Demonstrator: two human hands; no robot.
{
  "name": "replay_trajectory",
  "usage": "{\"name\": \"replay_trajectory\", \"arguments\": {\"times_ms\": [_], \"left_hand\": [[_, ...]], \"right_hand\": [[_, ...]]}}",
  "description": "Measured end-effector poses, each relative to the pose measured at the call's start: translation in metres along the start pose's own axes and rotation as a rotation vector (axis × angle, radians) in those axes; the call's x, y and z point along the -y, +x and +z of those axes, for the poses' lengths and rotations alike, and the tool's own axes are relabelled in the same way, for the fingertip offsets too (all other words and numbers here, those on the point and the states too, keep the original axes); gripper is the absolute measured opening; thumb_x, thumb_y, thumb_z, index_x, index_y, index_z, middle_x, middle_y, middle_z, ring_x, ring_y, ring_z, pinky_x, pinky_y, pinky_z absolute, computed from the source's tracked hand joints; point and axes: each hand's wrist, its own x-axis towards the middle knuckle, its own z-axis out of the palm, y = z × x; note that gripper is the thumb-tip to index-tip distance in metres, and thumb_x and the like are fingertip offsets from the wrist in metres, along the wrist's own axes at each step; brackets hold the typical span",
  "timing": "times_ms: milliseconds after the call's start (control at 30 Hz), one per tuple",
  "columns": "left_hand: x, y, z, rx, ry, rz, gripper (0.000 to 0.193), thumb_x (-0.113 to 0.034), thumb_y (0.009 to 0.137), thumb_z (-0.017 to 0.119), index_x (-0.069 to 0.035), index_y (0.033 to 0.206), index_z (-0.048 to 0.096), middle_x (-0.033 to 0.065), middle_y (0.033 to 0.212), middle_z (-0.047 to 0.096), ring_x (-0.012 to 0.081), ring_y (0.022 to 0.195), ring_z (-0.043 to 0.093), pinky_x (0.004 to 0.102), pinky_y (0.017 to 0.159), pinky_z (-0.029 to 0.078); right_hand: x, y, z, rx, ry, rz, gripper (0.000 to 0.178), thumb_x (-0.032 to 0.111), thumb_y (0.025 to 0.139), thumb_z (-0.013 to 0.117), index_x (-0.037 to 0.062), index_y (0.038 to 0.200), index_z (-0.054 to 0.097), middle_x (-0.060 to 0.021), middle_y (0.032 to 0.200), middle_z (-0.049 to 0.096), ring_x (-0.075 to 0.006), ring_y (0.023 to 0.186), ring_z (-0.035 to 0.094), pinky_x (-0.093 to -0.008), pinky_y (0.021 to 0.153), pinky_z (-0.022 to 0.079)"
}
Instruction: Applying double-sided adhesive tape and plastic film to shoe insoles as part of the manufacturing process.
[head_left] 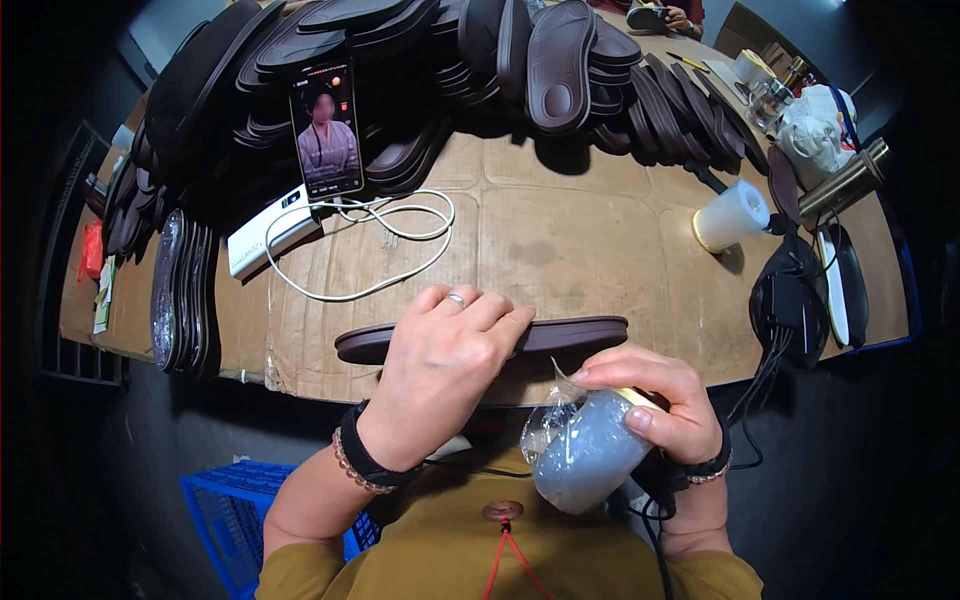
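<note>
Two things are being held: just below centre, toward six o'clock, the left hand (445, 345) is gripping a brown sole (575, 335) with curled fingers; at five o'clock, the right hand (675, 405) is grasping a clear film roll (588, 455)

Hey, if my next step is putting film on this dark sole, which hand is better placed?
Probably your right hand: it holds the roll of clear film, close to the dark sole. Your left hand is over the sole, so seems better placed to steady it, though its grip is partly hidden.
</note>
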Motion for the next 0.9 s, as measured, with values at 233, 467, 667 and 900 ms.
{"name": "replay_trajectory", "arguments": {"times_ms": [233, 467, 667, 900], "left_hand": [[-0.004, -0.002, -0.006, -0.07, -0.21, -0.007, 0.05, -0.005, 0.076, 0.078, -0.01, 0.125, 0.071, 0.0044, 0.111, 0.074, 0.0222, 0.099, 0.07, 0.038, 0.092, 0.049], [0.0, -0.004, -0.023, 0.064, -0.493, -0.082, 0.036, -0.012, 0.076, 0.073, -0.011, 0.112, 0.073, 0.0077, 0.122, 0.075, 0.0252, 0.1, 0.072, 0.0375, 0.087, 0.051], [0.0, -0.002, -0.024, 0.075, -0.522, -0.103, 0.021, -0.014, 0.08, 0.075, -0.009, 0.1, 0.072, 0.0098, 0.121, 0.075, 0.0286, 0.102, 0.072, 0.0375, 0.087, 0.052], [0.001, 0.0, -0.024, 0.135, -0.562, -0.152, 0.007, -0.01, 0.084, 0.074, -0.009, 0.089, 0.069, 0.0096, 0.11, 0.077, 0.0298, 0.096, 0.072, 0.0373, 0.085, 0.051]], "right_hand": [[-0.003, 0.007, 0.003, 0.012, -0.005, 0.069, 0.047, 0.025, 0.091, 0.062, -0.0041, 0.128, 0.071, -0.0196, 0.124, 0.071, -0.0311, 0.116, 0.066, -0.0396, 0.104, 0.05], [-0.004, 0.01, 0.005, 0.022, 0.02, 0.05, 0.047, 0.025, 0.092, 0.063, -0.0033, 0.128, 0.072, -0.0193, 0.124, 0.072, -0.031, 0.117, 0.066, -0.0406, 0.105, 0.05], [-0.005, 0.009, 0.004, 0.032, 0.028, 0.035, 0.047, 0.026, 0.092, 0.062, -0.0028, 0.128, 0.072, -0.019, 0.123, 0.072, -0.0313, 0.117, 0.067, -0.0412, 0.105, 0.049], [-0.007, 0.007, 0.002, 0.007, 0.018, 0.058, 0.05, 0.026, 0.09, 0.065, -0.0021, 0.131, 0.07, -0.0184, 0.123, 0.071, -0.0296, 0.117, 0.066, -0.0403, 0.103, 0.05]]}}
